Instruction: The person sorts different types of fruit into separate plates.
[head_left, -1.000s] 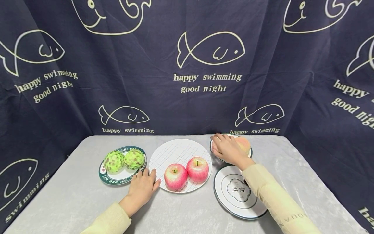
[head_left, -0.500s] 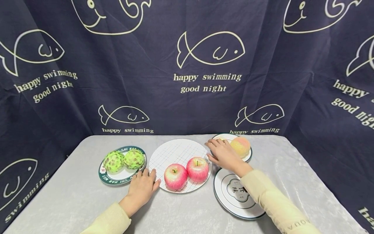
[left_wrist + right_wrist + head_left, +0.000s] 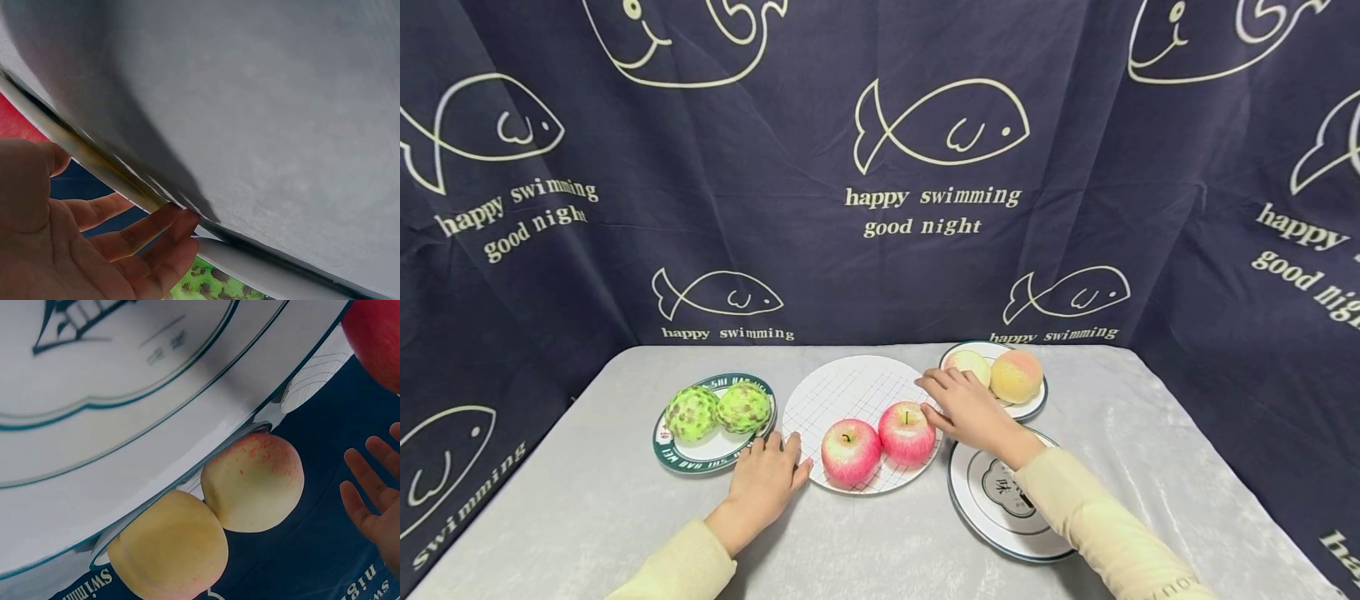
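Note:
My left hand (image 3: 765, 477) rests with relaxed fingers at the table's front, between a green-rimmed oval plate (image 3: 688, 467) and a round white plate with a line grid (image 3: 835, 383). Two pink-red apples (image 3: 851, 454) sit on the gridded plate. My right hand (image 3: 973, 410) hovers with loose, spread fingers beside the right apple (image 3: 907, 434), holding nothing. Behind it, two peaches (image 3: 1017, 375) lie on a small dark-rimmed plate (image 3: 1037, 406). In the right wrist view both peaches (image 3: 253, 481) show apart from my fingers (image 3: 369, 481).
Two green, brown-flecked knobbly fruits (image 3: 692, 414) lie on the oval plate. A larger white plate with printed characters (image 3: 977, 517) sits at the right, partly under my right forearm. A dark fish-print curtain (image 3: 880, 275) closes off the table's back.
My right hand has drawn off the left peach and come left and toward me, uncovering both peaches. The left hand has stayed put.

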Demonstrator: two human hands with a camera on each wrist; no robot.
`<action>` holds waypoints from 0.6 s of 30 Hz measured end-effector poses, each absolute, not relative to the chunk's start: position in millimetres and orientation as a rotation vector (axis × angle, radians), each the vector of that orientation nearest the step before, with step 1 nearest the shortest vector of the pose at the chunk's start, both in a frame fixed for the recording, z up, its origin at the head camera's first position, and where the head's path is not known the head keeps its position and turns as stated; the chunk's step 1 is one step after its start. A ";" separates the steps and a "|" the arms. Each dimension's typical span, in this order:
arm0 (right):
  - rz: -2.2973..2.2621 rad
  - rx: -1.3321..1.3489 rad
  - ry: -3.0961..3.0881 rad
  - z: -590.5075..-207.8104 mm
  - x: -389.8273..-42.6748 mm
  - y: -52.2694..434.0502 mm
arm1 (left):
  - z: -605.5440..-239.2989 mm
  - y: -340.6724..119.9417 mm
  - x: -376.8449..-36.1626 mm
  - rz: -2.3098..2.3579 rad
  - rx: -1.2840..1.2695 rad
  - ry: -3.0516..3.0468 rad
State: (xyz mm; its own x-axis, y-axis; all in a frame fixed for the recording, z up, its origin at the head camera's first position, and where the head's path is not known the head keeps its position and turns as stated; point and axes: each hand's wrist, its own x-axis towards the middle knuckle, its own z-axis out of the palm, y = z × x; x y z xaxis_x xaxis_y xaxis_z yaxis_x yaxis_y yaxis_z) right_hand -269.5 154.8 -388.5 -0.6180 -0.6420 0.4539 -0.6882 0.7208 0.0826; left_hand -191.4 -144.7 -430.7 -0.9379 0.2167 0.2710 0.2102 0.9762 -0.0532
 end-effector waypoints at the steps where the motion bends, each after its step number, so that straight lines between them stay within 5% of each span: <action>1: 0.149 1.021 -2.465 -388.9 -269.1 154.0 | -430.5 -144.6 -191.3 0.034 -0.313 -2.846; 18: 0.186 1.128 -2.450 -390.6 -255.9 139.0 | -429.5 -144.7 -190.9 0.052 -0.324 -2.837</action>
State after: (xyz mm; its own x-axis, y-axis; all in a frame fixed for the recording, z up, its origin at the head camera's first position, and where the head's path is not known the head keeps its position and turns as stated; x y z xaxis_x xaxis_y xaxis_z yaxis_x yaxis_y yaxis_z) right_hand -255.9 139.0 -390.6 -0.5740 -0.6911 0.4392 -0.7495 0.6594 0.0580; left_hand -190.9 -144.7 -429.5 -0.9342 0.2260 0.2761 0.2158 0.9741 -0.0673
